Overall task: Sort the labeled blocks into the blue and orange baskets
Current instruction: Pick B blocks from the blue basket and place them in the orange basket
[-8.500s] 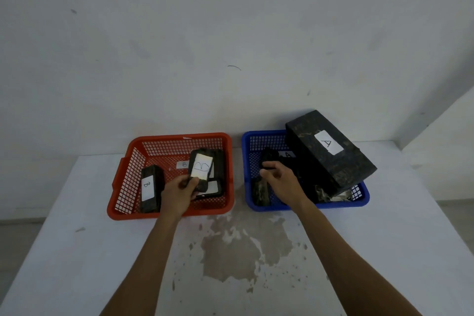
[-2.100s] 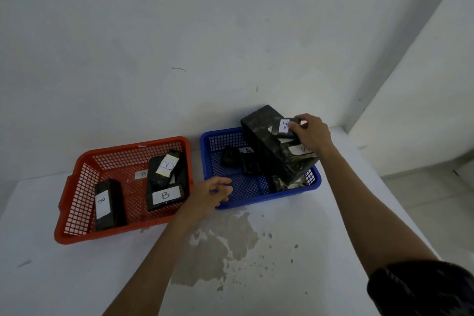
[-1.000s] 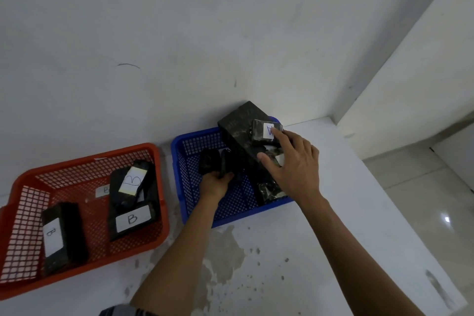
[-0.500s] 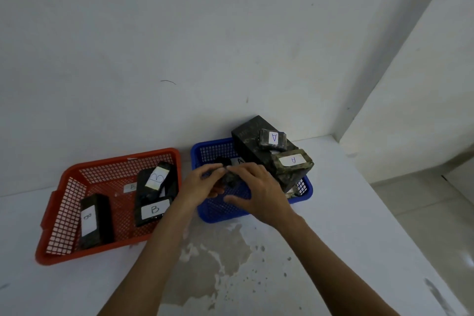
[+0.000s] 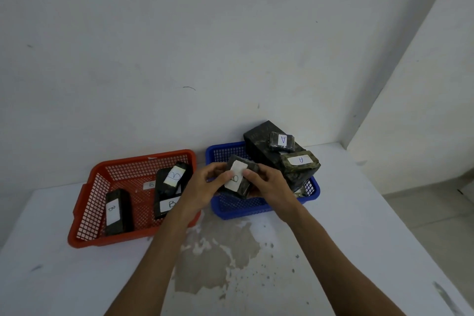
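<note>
Above the blue plastic mesh basket [image 5: 238, 209], left hand [image 5: 202, 191] and right hand [image 5: 269, 187] both grip a small dark block with a white paper B label [image 5: 239, 177]. Dropped here, it lands among the A-labelled dark blocks [image 5: 298, 165]. Three B-labelled dark blocks [image 5: 116, 210] fill the orange plastic mesh basket [image 5: 89, 187].

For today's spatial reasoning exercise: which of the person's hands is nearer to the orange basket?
Left. The left hand grips the held block just beside the orange basket; the right hand is over the blue basket, farther away.
</note>
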Demonstrator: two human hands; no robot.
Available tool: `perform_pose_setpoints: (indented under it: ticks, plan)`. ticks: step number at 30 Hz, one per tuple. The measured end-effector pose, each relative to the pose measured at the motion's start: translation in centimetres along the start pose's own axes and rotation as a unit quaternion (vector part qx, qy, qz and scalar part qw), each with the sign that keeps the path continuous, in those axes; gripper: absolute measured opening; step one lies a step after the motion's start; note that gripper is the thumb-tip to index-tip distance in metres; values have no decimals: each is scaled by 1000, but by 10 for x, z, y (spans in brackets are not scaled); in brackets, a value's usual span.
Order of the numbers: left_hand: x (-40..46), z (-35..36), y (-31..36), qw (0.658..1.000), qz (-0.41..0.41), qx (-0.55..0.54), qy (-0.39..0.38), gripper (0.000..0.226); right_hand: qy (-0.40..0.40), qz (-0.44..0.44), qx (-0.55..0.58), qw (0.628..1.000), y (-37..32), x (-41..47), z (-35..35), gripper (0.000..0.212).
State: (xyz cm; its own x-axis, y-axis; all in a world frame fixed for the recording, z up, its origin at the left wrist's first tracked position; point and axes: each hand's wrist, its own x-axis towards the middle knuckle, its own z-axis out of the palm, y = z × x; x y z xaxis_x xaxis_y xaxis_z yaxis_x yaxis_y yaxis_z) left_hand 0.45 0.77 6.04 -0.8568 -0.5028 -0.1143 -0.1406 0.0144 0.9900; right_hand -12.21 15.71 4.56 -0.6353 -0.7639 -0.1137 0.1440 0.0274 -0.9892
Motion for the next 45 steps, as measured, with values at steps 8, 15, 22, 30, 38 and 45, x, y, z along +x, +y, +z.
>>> perform_pose_setpoints:
  ticks: [8, 15, 22, 30, 38, 45]
  plan:
    - [-26, -49, -48, 992, -64, 62, 89, 21, -32, 57, -57, 996, 31, 11, 25, 37]
    - [-27, -113, -106, 951, -154, 126, 236, 32, 22, 63, -364, 929, 75, 18, 11, 47]
    - [-9, -114, -120, 908, -170, 307, 228, 39, -35, 68, -484, 872, 91, 17, 4, 50]
    - [26, -89, -115, 895, -3, 381, 231, 54, 24, 93, -438, 894, 93, 72, 11, 57]
    - [85, -53, -127, 883, 30, 459, 87, 74, 76, 144, -463, 871, 121, 149, 27, 85]
    - [86, -52, -141, 913, 44, 393, 100, 82, 101, 90, -508, 851, 142, 167, 20, 61]
